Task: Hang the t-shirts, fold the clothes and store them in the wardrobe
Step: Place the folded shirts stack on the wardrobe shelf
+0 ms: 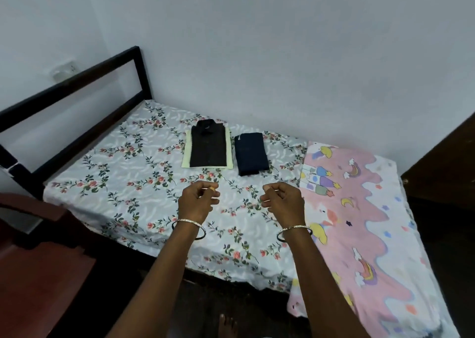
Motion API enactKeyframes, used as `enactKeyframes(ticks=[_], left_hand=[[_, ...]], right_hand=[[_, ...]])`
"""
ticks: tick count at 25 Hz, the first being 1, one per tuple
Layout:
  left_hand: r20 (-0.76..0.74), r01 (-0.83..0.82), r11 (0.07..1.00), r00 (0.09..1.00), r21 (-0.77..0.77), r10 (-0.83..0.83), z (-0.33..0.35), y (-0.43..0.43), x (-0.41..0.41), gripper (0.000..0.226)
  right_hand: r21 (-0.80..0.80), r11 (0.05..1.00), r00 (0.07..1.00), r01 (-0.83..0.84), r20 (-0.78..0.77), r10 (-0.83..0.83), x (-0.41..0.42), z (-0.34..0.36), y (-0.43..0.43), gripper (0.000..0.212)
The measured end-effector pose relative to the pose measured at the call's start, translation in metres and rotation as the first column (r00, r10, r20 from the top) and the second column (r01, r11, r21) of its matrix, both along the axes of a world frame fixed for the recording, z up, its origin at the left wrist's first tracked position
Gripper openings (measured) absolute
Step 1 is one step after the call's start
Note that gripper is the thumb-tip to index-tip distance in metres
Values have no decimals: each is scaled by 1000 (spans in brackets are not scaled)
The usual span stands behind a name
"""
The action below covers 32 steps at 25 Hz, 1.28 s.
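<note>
A folded black shirt (208, 146) lies on top of a folded pale green garment (187, 152) at the far side of the bed, near the wall. Just to its right lies a folded dark navy garment (250, 154). My left hand (198, 200) and my right hand (282, 201) hover side by side above the floral bedsheet (123, 163), nearer to me than the clothes. Both hands have loosely curled fingers and hold nothing. Each wrist wears a thin metal bangle.
A pink cartoon-print sheet (359, 222) covers the right part of the bed. A black metal bed frame (77, 101) stands at the left end. A reddish-brown chair (38, 260) is at the lower left, dark wooden furniture (442, 163) at the right edge.
</note>
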State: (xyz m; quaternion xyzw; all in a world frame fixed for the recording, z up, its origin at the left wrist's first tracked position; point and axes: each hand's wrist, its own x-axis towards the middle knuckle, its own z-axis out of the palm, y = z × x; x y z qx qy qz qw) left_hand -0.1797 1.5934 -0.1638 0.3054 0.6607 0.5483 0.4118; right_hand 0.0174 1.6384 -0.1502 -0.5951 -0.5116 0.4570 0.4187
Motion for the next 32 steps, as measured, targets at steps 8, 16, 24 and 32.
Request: enactKeyframes(ticks=[8, 16, 24, 32], left_hand=[[32, -71, 990, 997, -125, 76, -48, 124, -73, 20], [79, -61, 969, 994, -239, 82, -111, 287, -176, 19], [-11, 14, 926, 1000, -378, -20, -225, 443, -270, 17], [-206, -50, 828, 975, -559, -80, -358, 541, -319, 16]], right_hand=[[-83, 994, 997, -69, 17, 71, -75, -37, 168, 14], [-232, 972, 990, -43, 122, 73, -156, -111, 320, 10], [-409, 912, 975, 4, 205, 88, -229, -229, 458, 10], [-557, 829, 965, 44, 239, 110, -263, -354, 572, 14]])
